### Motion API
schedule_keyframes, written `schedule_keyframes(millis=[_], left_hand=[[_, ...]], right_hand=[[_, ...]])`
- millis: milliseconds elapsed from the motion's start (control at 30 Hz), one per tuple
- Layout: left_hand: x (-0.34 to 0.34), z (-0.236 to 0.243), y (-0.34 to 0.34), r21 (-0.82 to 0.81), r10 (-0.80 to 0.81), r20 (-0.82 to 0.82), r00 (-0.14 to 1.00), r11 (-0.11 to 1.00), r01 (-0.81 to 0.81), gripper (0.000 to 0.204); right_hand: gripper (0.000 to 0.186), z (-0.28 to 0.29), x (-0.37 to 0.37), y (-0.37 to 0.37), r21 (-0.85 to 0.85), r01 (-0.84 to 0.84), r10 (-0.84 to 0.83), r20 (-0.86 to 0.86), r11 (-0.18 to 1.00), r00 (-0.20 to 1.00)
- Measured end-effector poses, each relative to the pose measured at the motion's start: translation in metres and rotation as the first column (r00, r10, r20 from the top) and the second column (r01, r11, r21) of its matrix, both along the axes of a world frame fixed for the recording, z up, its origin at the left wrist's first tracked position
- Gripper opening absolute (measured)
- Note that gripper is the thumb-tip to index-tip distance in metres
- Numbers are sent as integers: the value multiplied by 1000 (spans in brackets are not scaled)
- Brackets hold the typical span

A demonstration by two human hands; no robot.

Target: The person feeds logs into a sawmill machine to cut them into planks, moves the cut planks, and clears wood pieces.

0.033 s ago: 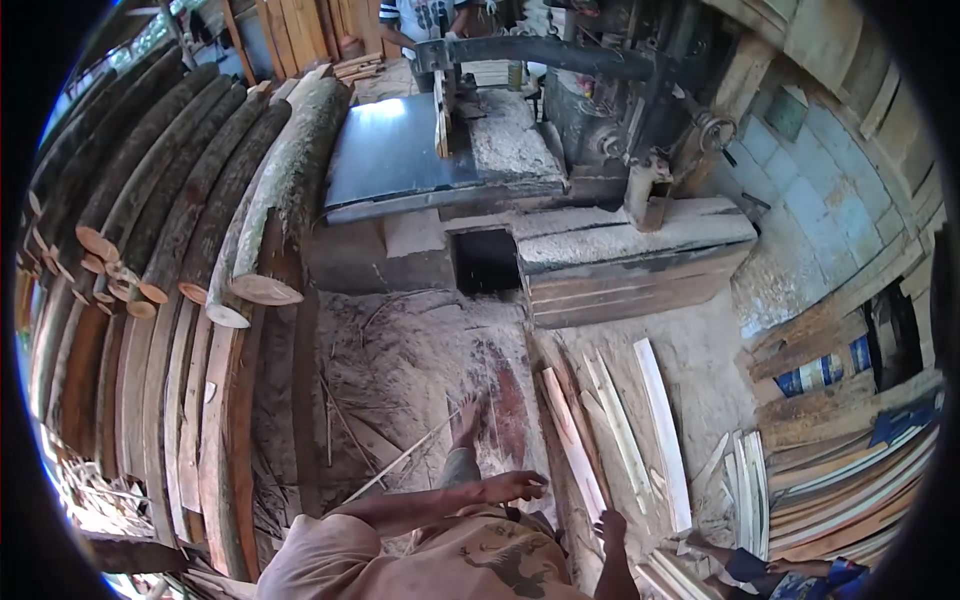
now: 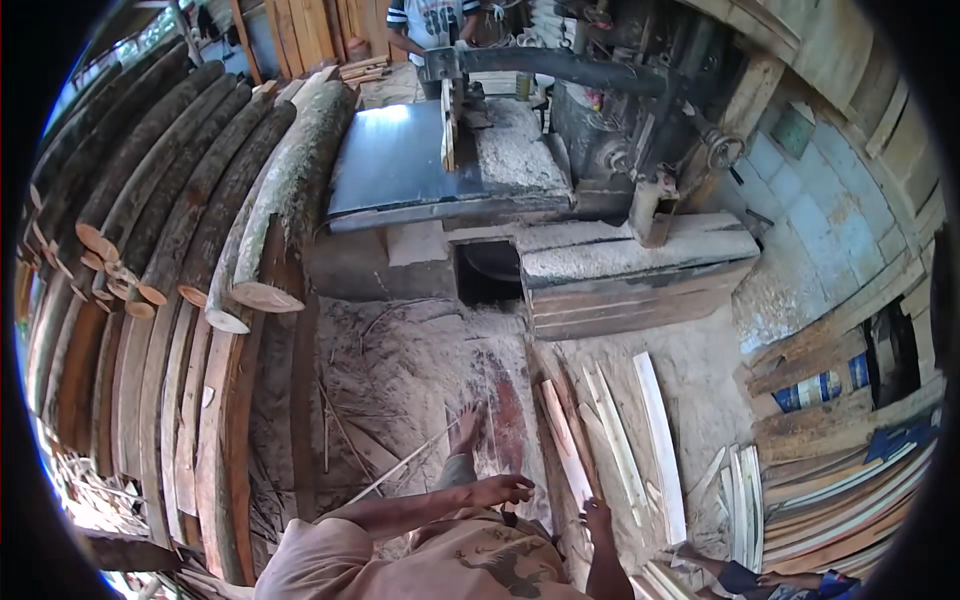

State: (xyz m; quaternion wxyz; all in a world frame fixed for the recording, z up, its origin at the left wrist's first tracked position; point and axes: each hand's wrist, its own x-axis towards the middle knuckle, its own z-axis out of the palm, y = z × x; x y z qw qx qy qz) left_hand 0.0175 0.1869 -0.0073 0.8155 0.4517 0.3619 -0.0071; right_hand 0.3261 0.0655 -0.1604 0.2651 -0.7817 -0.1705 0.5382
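Plank (image 2: 566, 440) near the right hand (image 2: 597, 518) looks long, straight and pinkish.

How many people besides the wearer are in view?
2: one person behind the dark table, another person at lower right, mostly cut off by the picture's edge. Others may be hidden.

Bark-covered logs (image 2: 290, 190) lie stacked beside a metal tabletop (image 2: 385, 168) strewn with sawdust (image 2: 515, 152) in a sawmill, where heavy machinery (image 2: 600, 69) stands at the far side and pale sawn planks (image 2: 567, 445) lie across the dusty floor (image 2: 700, 350).
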Motion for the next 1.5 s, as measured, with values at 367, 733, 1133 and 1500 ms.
schedule_keyframes(millis=[367,733,1133,1500], left_hand=[[-115,97,266,358,621,68,781,715,-600,41],[-165,53,474,460,935,7,356,313,-831,59],[-138,34,411,15,801,206,561,571,-821,75],[-101,5,232,-124,770,159,618,636,-762,90]], right_hand=[[41,229,-328,576,544,-736,291,686,403,667],[41,197,-328,565,233,-922,614,692,308,380],[25,207,-289,406,334,-839,552,638,429,537],[53,208,-269,314,161,-909,681,615,385,398]])
